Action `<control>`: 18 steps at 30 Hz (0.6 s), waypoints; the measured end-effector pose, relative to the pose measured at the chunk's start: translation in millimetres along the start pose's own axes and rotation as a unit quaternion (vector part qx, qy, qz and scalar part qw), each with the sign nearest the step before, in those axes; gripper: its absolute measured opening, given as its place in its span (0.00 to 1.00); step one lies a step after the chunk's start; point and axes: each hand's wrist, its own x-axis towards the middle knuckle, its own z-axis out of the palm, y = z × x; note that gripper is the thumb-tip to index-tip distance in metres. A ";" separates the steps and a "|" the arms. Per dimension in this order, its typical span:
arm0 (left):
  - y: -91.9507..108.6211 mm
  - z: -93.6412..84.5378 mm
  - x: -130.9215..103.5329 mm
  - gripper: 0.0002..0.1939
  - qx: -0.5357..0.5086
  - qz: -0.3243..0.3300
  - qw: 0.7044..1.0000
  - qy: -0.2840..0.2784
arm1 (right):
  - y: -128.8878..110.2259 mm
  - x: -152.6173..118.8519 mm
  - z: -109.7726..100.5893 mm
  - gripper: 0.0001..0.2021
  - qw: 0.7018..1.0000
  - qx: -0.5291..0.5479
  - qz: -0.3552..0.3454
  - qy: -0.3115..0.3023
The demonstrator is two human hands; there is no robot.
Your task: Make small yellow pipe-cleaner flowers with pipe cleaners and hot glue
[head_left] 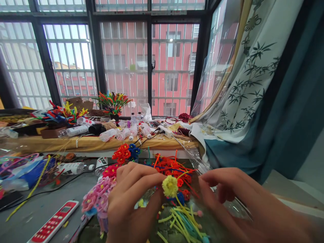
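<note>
My left hand [135,199] pinches a small fuzzy yellow flower [170,186] by its left side, between thumb and index finger. A thin yellow stem runs down from the flower. To the right, and apart from the flower, is my right hand [235,199], its thumb and index tips together; whatever may be between them is too small to make out. Beneath both hands lie loose yellow and teal pipe cleaner pieces [183,221]. Behind the flower is a heap of red and orange fuzzy flowers and stems [172,168].
Bunches of pink flowers [97,195] stand left of my left hand. A red-and-white remote control [54,222] lies on the grey table, with a black cable [58,180] behind it. Plastic bottles [78,130] and coloured pipe cleaner bundles [113,103] crowd the windowsill. A curtain [250,87] hangs at right.
</note>
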 end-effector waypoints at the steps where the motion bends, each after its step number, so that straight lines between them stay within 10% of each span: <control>1: -0.9 0.1 0.1 0.11 -0.009 -0.004 1.000 0.001 | -0.8 -0.7 0.6 0.13 1.000 0.001 0.007 -0.007; 18: 2.6 -4.9 3.0 0.10 0.086 0.048 0.995 -0.019 | 0.0 -1.2 -1.3 0.09 0.990 0.045 -0.121 -0.060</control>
